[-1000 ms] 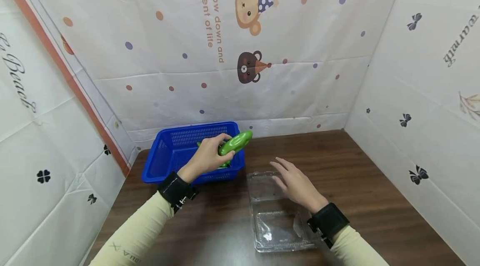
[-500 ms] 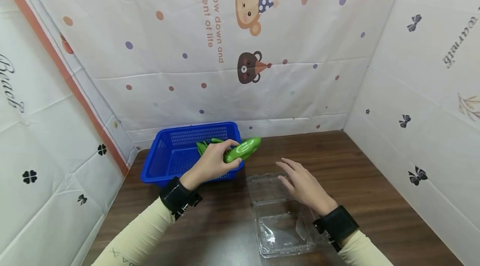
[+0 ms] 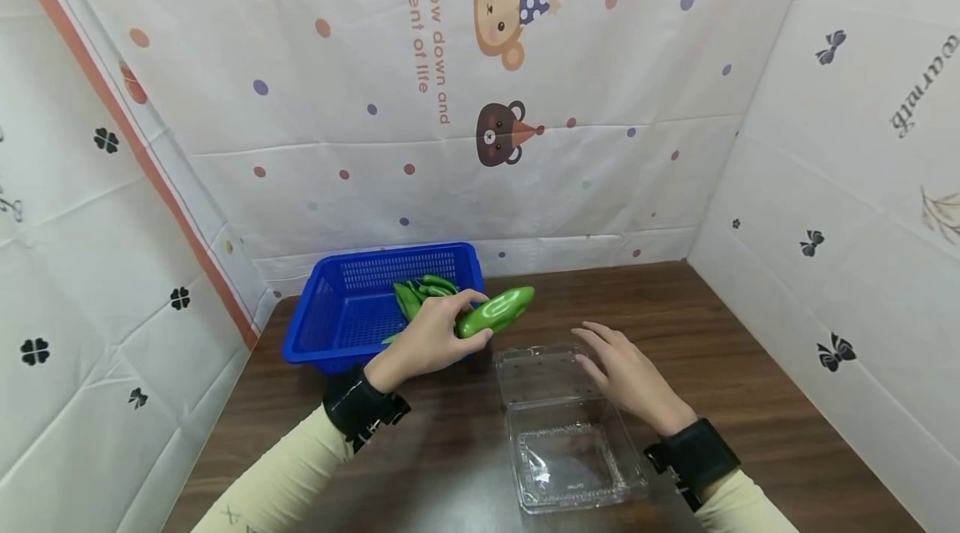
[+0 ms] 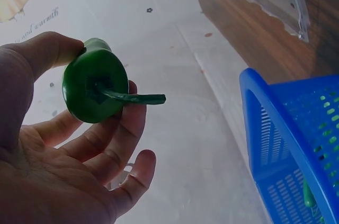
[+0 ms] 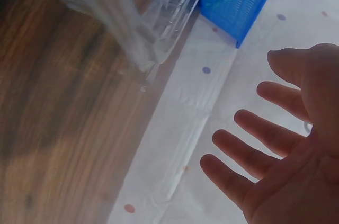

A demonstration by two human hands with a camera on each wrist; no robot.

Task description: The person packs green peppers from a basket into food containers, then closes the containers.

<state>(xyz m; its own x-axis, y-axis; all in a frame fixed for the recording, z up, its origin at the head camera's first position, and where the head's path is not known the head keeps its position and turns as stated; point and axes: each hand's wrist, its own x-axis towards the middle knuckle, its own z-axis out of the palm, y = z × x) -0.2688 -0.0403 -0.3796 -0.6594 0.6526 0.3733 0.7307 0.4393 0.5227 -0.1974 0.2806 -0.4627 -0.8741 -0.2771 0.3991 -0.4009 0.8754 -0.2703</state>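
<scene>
In the head view my left hand (image 3: pixel 435 337) pinches a glossy green pepper (image 3: pixel 497 312) between thumb and fingers, beside the basket's right end. The left wrist view shows the pepper's stem end (image 4: pixel 98 86), its thin curved stalk pointing away from the palm. My right hand (image 3: pixel 633 374) hovers over the right side of a clear plastic clamshell box (image 3: pixel 573 458), fingers spread and holding nothing. That box lies unfolded on the table, its lid half (image 3: pixel 547 374) toward the back. In the right wrist view the fingers of the right hand (image 5: pixel 286 144) are apart and loosely extended.
A blue perforated basket (image 3: pixel 307 333) stands at the back left with several green peppers (image 3: pixel 408 299) in its right part. The brown wood-grain table (image 3: pixel 675 316) meets printed white cloth walls (image 3: pixel 600 208) at the back and sides.
My left hand has carried the pepper rightward and slightly toward me, uncovering more peppers in the basket. My right hand has drifted to the right, off part of the clamshell box.
</scene>
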